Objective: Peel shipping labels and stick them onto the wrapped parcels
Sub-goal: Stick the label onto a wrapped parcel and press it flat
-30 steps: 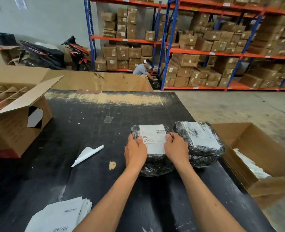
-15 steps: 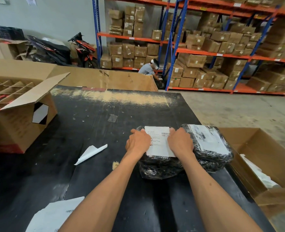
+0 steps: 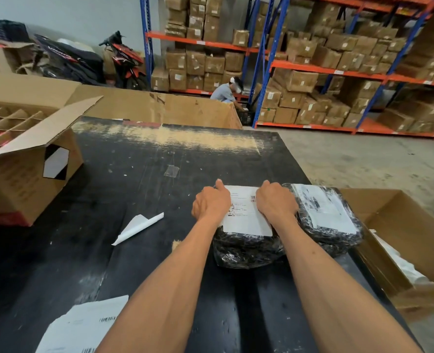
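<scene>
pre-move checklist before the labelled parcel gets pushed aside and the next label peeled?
1. Label lies flat on the near parcel, no lifted corner on the part in view: ok.
2. Label edges under the left hand and right hand: cannot tell, covered.
3. Barcode readable: cannot tell, print too small.
4. Second parcel on the right already carries a label: ok.
5. Spare label sheets at the near table edge within reach: ok.
6. Peeled backing is loose on the table, not binned: not ok.
</scene>
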Motion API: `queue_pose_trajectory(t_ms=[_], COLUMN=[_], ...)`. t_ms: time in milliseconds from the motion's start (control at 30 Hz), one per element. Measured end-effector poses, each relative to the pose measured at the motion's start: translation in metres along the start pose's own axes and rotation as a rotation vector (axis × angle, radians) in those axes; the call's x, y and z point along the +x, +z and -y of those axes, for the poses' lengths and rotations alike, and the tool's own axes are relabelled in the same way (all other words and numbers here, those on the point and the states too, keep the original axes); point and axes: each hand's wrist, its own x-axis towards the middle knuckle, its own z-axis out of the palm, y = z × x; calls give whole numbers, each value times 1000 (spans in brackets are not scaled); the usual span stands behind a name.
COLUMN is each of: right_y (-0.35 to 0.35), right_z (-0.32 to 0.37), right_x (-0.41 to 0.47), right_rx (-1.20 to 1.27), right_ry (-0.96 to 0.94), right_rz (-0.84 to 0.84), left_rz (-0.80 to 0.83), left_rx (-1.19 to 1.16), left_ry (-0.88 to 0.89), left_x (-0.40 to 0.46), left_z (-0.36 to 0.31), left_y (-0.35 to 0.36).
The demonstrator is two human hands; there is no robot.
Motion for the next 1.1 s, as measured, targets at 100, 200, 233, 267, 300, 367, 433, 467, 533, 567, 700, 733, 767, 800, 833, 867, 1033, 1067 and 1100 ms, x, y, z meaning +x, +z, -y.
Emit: queue_pose_trajectory(t_ms=[100,200,233,267,300,367,433,467,533,567,700,733,767,800,833,867,1033,1067,1100], right_y=[-4,-10,-9,-8,-6,-3,-6,-11,-24,-31,-62,-70,-77,-84,-90,-95,-95,-91,-86], right_z=[-4,-15,-18,-20,-21,-28,-38,-43,-54,-60,-93,-106,-119,-135,-151,-168,-248,-260,-271], right_x=[-6,-16,-20,-27,-35,-49,-59,-65,-78,-85,-105,-109,-113,-117,-120,-124,-132,-131,-129], right_rx=[60,209,237,230,199,215,314,345,385,405,435,427,418,410,401,390,292,261,238], right_ry=[-3,32,39,34,20,-22,-50,-52,-56,-64,-44,-30,-21,-16,-10,2,148,193,231], right_rz=[31,147,152,141,117,27,-52,-77,-129,-159,-246,-265,-290,-309,-320,-318,-251,-208,-158], left_rz=[93,159,132,91,52,-3,-35,-54,-82,-92,-78,-62,-37,-3,40,92,360,408,448], left_rx=[-106,-8,69,115,117,64,24,10,-11,-20,-36,-34,-32,-29,-20,-8,49,64,84], left_ry=[-11,37,62,83,97,134,184,207,238,250,305,323,339,353,362,366,314,287,264], left_x=[-6,-27,-34,-39,-44,-56,-70,-80,-99,-109,-147,-158,-169,-179,-189,-199,-226,-225,-221], left_z=[3,15,20,23,26,29,30,30,32,33,23,20,16,13,10,7,-3,-4,-4], left_y=[-5,-7,-6,-5,-4,-6,-8,-10,-10,-9,7,15,25,35,46,57,119,133,147])
